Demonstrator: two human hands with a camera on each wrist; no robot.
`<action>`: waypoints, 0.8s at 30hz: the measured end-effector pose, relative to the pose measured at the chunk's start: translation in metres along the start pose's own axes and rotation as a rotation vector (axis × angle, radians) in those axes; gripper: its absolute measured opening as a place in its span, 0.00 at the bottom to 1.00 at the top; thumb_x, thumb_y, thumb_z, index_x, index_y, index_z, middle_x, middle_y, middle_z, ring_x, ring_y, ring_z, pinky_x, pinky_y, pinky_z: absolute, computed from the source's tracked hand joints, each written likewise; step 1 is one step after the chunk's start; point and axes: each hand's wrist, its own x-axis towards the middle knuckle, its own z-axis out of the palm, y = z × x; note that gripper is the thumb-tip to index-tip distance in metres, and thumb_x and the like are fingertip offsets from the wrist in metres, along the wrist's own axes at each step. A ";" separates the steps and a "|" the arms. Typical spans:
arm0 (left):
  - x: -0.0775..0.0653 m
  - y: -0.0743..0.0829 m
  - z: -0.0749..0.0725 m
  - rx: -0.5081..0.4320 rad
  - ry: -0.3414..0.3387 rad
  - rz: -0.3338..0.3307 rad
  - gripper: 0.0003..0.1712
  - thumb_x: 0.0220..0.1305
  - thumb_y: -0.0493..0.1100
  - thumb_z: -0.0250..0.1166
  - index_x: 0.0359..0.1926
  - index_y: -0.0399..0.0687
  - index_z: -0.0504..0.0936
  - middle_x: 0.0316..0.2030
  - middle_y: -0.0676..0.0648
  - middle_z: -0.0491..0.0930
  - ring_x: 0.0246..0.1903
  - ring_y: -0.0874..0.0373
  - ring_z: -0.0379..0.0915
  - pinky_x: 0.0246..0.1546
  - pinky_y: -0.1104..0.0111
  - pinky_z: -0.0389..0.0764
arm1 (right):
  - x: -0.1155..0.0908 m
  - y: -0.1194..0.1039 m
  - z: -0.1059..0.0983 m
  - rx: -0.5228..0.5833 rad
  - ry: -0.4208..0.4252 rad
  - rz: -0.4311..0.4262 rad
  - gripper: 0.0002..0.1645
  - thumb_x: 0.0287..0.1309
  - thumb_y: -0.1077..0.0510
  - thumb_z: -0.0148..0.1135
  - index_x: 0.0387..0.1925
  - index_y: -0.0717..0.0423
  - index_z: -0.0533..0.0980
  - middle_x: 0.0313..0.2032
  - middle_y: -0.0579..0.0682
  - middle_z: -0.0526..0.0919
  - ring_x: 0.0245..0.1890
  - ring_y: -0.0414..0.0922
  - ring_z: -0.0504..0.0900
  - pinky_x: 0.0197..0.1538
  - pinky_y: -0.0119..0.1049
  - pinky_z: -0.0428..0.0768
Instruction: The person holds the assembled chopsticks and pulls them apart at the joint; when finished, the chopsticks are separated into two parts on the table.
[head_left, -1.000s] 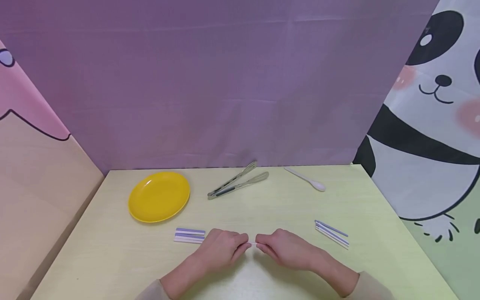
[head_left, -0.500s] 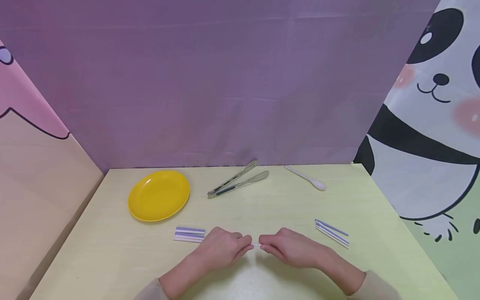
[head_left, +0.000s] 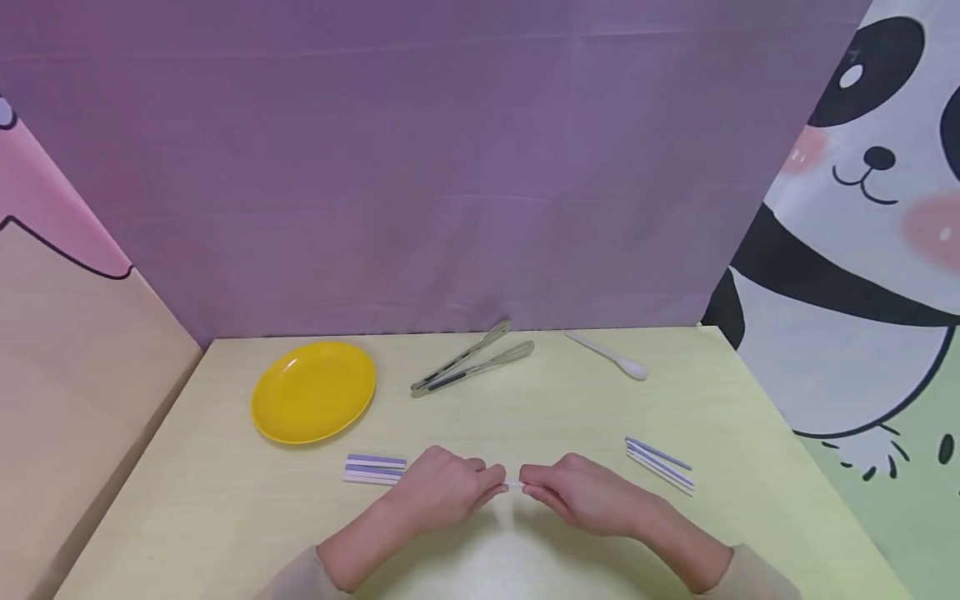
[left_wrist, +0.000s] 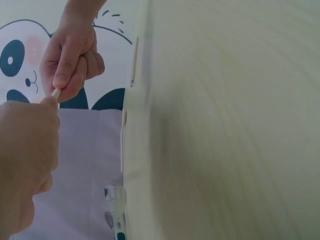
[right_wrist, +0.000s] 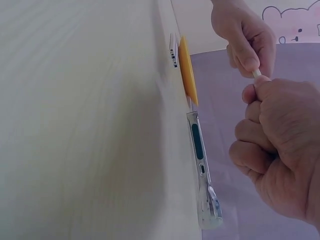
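Note:
Both hands meet low over the near middle of the pale yellow table (head_left: 225,517). My left hand (head_left: 491,487) and my right hand (head_left: 534,490) each pinch one end of a thin white stick (head_left: 513,484), of which only a short piece shows between the fingertips. The left wrist view shows the right hand (left_wrist: 62,82) gripping the stick (left_wrist: 55,93) with the thumb pressed on it. In the right wrist view the left hand (right_wrist: 252,62) pinches the stick (right_wrist: 256,73) from the far side. A small stack of short purple-and-white strips (head_left: 375,469) lies just left of my left hand.
Longer purple-and-white strips (head_left: 660,465) lie to the right of my right hand. Further back are a yellow plate (head_left: 313,391), metal tongs (head_left: 471,369) and a white spoon (head_left: 607,355). Printed fabric screens close the table at the back and on both sides.
Both hands keep their pinch on the stick in nearly the same spot. The view has drifted slightly.

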 end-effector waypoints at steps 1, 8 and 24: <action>0.000 0.000 0.000 0.000 -0.002 -0.008 0.17 0.71 0.53 0.71 0.30 0.57 0.74 0.14 0.59 0.62 0.16 0.67 0.39 0.22 0.76 0.35 | 0.000 0.000 0.001 -0.022 0.014 -0.005 0.18 0.79 0.58 0.57 0.29 0.47 0.65 0.21 0.33 0.51 0.22 0.23 0.46 0.27 0.16 0.49; -0.003 0.001 -0.001 0.030 -0.001 -0.067 0.17 0.71 0.54 0.72 0.30 0.57 0.75 0.14 0.59 0.63 0.14 0.67 0.43 0.21 0.75 0.36 | 0.004 -0.002 0.004 -0.134 0.081 -0.035 0.17 0.77 0.58 0.61 0.31 0.47 0.66 0.20 0.33 0.50 0.22 0.24 0.46 0.27 0.15 0.47; -0.009 -0.007 -0.011 -0.009 -0.030 -0.103 0.18 0.73 0.54 0.69 0.29 0.57 0.73 0.14 0.59 0.61 0.15 0.67 0.39 0.19 0.75 0.38 | 0.015 0.001 0.008 -0.141 0.125 -0.095 0.17 0.83 0.51 0.52 0.31 0.48 0.66 0.20 0.33 0.51 0.22 0.24 0.47 0.27 0.15 0.47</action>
